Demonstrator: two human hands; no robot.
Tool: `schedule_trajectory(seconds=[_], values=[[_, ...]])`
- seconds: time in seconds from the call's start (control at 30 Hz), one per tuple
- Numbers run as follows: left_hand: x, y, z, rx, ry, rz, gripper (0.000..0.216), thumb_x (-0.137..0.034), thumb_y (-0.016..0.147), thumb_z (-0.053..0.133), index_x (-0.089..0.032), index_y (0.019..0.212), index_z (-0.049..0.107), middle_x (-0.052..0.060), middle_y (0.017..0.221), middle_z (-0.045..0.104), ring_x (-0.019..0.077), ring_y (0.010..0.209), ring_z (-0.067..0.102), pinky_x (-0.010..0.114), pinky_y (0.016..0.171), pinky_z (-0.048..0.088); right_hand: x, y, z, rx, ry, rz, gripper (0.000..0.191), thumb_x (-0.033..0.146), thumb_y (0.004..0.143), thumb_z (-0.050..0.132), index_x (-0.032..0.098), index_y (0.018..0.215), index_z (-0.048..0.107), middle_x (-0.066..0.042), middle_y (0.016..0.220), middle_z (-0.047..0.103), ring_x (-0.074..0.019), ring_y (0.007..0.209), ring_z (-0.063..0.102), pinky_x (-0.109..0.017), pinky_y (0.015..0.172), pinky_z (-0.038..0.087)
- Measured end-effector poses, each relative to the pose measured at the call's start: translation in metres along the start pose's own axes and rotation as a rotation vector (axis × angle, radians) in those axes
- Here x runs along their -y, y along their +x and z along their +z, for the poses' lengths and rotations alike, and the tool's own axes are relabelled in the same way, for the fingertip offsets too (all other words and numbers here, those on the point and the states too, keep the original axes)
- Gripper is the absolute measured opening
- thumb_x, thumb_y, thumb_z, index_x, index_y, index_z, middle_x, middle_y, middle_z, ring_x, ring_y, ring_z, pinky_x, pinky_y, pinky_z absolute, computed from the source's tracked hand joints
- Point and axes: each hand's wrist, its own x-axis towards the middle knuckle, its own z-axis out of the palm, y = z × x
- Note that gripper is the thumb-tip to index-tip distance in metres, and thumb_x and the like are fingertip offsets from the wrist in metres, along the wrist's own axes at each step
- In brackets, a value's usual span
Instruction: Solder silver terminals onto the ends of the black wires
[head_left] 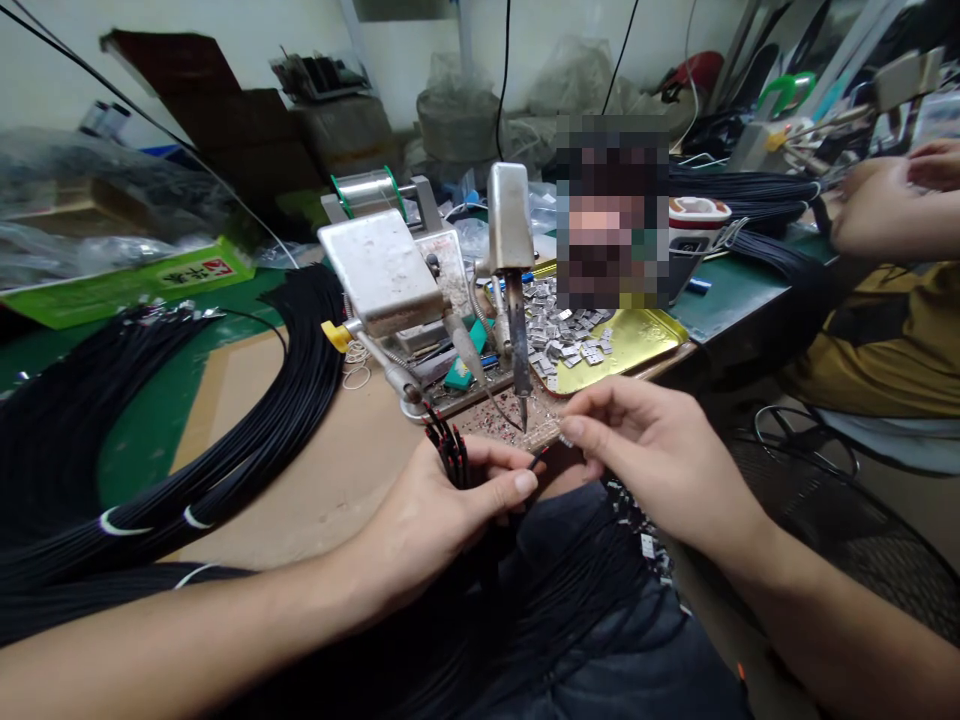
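Observation:
Several black cables with red wire ends stick up from my left hand, which is closed around them. Between its thumb and forefinger, one black cable points to the right. My right hand pinches a small silvery metal connector, close to the end of that cable; whether the two touch I cannot tell. Just above and between the hands, the tip of an upright soldering iron points down from its metal stand.
A gold tray holds many loose metal connectors. Behind the stand sits a solder spool. Coiled black cables lie on the left; more cross my lap. Another person's hands are at the right.

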Motion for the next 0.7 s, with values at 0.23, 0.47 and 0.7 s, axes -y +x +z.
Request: schedule_trajectory(seconds=[0.23, 0.47, 0.7], values=[[0.003, 0.005, -0.003, -0.128, -0.143, -0.063, 0.034, -0.032, 0.069, 0.082, -0.015, 0.098, 0.077, -0.001, 0.059, 0.063, 0.0075, 0.05, 0.045, 0.017, 0.043, 0.027, -0.02, 0.017, 0.003, -0.004, 0.264, 0.106, 0.028, 0.025, 0.072, 0.082, 0.014, 0.094, 0.068, -0.004, 0.08, 0.071, -0.0157, 0.069, 0.071, -0.03, 0.071, 0.061], [0.0, 0.006, -0.001, -0.143, -0.208, -0.027, 0.024, -0.03, 0.07, 0.081, -0.013, 0.087, 0.079, 0.005, 0.069, 0.071, 0.009, 0.053, 0.049, 0.018, 0.045, 0.03, -0.035, 0.014, 0.015, 0.053, 0.423, 0.106, 0.03, 0.024, 0.073, 0.081, 0.015, 0.097, 0.066, -0.003, 0.077, 0.073, -0.0176, 0.07, 0.074, -0.031, 0.071, 0.063], [-0.001, 0.006, -0.002, -0.138, -0.206, -0.005, 0.016, -0.027, 0.071, 0.081, -0.015, 0.082, 0.08, 0.002, 0.065, 0.072, 0.0073, 0.05, 0.048, 0.018, 0.043, 0.029, -0.036, 0.011, 0.019, 0.049, 0.461, 0.097, 0.027, 0.019, 0.073, 0.082, 0.015, 0.093, 0.064, -0.003, 0.075, 0.074, -0.0164, 0.068, 0.074, -0.028, 0.069, 0.062]])
